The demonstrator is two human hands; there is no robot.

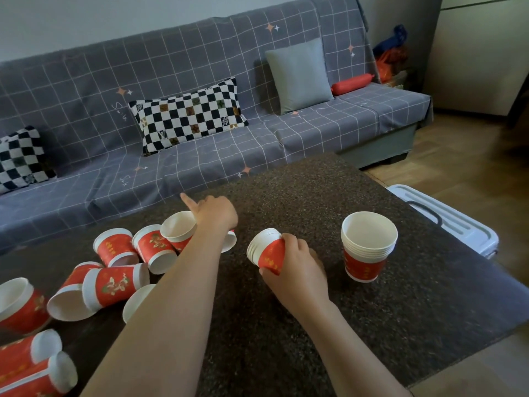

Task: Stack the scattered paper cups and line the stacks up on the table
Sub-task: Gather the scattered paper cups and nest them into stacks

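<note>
On the dark speckled table (pixel 315 196), an upright stack of cups (pixel 368 247) stands alone, red with gold print below white nested rims. Just left of that stack the right hand (pixel 297 262) is closed around a smaller nested stack (pixel 267 252), tilted with its rims pointing left. Farther left of the upright stack, the left hand (pixel 214 214) curls over a single cup (pixel 179 230) with the forefinger stuck out (the fingers are hidden behind the cup, so it seems gripped, not certain). Beyond it, loose cups (pixel 114 285) lie tumbled on their sides, several touching, reaching to the picture's left edge. Bare tabletop spreads behind, in front of and right of the upright stack, up to the table's right edge, where a white lidded bin (pixel 446 219) sits below.
</note>
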